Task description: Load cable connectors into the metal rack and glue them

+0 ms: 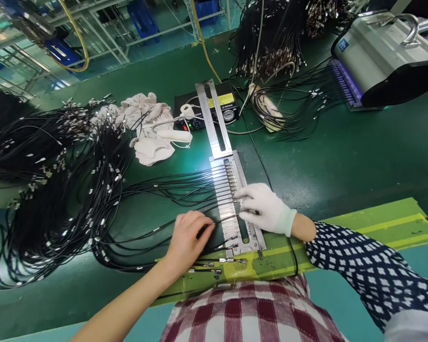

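My left hand, bare, has thumb and forefinger pinched together on a thin black cable at the left edge of a slotted metal fixture. Over the fixture's right side lies my right hand in a white glove, its fingers apart and their tips touching the fixture near the metal cable ends. Several black cables lie across the upper part in a row, their ends lined up along the slot. Below it, a few loose cable ends rest near the table edge. My left fingertips partly hide the cable.
A large heap of black cables covers the left side. White cloths and a black control box with a gauge stand behind the fixture's raised metal cover. A silver machine glowing purple sits at back right, near more cables.
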Action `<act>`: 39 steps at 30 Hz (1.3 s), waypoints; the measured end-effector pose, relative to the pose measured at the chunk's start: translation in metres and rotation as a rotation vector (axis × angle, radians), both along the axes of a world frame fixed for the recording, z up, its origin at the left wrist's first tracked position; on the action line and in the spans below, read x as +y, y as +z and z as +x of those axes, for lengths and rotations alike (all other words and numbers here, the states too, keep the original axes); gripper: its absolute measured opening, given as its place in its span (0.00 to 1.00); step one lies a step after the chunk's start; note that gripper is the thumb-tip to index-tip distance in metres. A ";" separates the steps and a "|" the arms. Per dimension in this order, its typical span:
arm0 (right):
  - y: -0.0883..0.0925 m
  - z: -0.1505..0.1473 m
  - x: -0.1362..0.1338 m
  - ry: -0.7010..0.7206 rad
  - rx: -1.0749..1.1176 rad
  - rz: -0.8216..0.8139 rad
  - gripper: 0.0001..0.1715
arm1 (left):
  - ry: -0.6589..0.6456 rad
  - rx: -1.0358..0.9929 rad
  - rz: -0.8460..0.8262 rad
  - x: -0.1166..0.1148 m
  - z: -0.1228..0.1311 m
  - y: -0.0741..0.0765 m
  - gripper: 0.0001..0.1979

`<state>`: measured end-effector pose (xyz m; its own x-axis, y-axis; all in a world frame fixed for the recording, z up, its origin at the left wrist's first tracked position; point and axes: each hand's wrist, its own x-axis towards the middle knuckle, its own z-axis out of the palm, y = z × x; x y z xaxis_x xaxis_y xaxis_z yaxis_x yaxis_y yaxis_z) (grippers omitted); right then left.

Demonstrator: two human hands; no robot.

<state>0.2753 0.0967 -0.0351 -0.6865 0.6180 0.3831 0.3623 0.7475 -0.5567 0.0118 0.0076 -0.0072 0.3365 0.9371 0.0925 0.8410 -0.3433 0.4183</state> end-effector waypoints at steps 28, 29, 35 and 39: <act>-0.003 0.019 0.028 -0.286 0.053 -0.203 0.07 | -0.284 -0.151 0.172 0.039 -0.005 -0.019 0.15; -0.002 0.019 0.028 -0.285 0.051 -0.202 0.07 | -0.277 -0.162 0.164 0.039 -0.006 -0.018 0.15; -0.002 0.018 0.028 -0.282 0.039 -0.194 0.07 | -0.280 -0.129 0.175 0.040 -0.002 -0.019 0.15; -0.003 0.018 0.028 -0.284 0.029 -0.188 0.06 | -0.323 -0.073 0.211 0.043 0.003 -0.018 0.15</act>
